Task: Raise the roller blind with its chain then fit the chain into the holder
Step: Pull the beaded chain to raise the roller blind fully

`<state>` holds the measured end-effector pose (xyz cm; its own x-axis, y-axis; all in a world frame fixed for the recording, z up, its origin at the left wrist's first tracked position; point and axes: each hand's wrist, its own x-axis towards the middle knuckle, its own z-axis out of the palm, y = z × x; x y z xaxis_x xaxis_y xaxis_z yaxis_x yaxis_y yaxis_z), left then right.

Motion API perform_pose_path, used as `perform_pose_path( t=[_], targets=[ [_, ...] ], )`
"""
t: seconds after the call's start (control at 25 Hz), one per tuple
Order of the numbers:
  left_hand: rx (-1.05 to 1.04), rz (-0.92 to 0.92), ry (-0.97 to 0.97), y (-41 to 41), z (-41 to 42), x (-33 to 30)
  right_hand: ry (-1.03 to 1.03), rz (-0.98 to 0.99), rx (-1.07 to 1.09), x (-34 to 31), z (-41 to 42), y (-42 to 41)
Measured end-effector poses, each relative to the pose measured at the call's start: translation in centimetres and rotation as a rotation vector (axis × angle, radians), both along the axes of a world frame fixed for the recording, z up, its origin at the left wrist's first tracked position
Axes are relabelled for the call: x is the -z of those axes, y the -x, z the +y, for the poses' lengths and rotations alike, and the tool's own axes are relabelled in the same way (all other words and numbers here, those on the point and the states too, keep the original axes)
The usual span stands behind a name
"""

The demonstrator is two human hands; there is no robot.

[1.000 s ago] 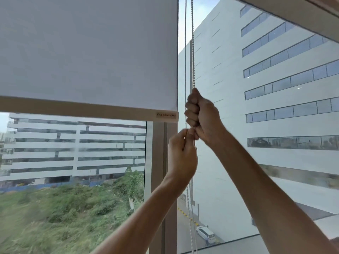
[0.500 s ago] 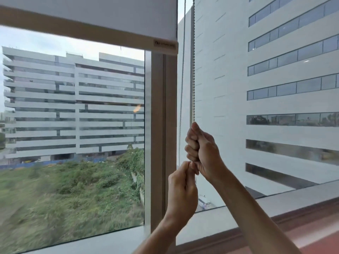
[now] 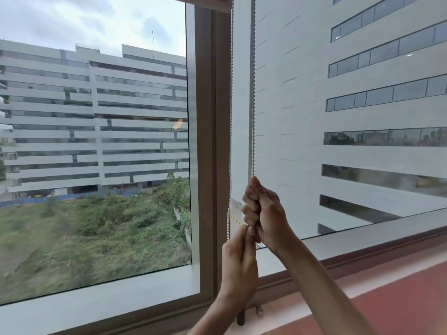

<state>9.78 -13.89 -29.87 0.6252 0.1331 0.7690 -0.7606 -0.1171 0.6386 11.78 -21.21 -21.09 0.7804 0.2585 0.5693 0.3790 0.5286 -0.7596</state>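
Observation:
The white bead chain [image 3: 253, 97] hangs in two strands beside the brown window post [image 3: 212, 141]. My right hand [image 3: 264, 215] is fisted around the right strand, with my left hand [image 3: 239, 263] just below it pinching the same strand. The other strand [image 3: 229, 141] runs loose to the left of my hands. Only the bottom bar of the roller blind [image 3: 208, 2] shows at the top edge. A small dark and metal fitting [image 3: 251, 313], probably the chain holder, sits on the sill below my left wrist, partly hidden by it.
The window sill [image 3: 377, 240] and a reddish ledge [image 3: 399, 293] run along the lower right. Through the glass I see office buildings and a grassy lot.
The blind has risen from about mid-window to almost out of sight at the top. Both hands have come down along the chain toward the sill, and my view has tilted downward.

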Motion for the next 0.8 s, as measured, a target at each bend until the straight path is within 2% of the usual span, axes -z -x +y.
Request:
perform_pose_path(
  t=[0.16, 0.32, 0.52, 0.68, 0.8],
  targets=[
    [0.106, 0.127, 0.056, 1.3, 0.7, -0.1, -0.009, 0.003, -0.024, -0.2, 0.2, 0.6],
    [0.033, 0.197, 0.079, 1.7, 2.0, -2.9, 0.033, -0.007, 0.025, -0.4, 0.1, 0.7],
    [-0.061, 0.12, 0.109, 0.9, 3.2, -11.6, 0.082, -0.025, 0.079, -0.6, 0.2, 0.9],
    [0.081, 0.057, 0.054, 0.8, 2.7, -18.9, 0.145, -0.05, 0.059, -1.0, 0.5, 1.1],
    [0.182, 0.065, 0.103, 0.8, 2.3, -23.6, 0.213, -0.002, 0.127, -1.4, 0.5, 1.0]
  ],
)
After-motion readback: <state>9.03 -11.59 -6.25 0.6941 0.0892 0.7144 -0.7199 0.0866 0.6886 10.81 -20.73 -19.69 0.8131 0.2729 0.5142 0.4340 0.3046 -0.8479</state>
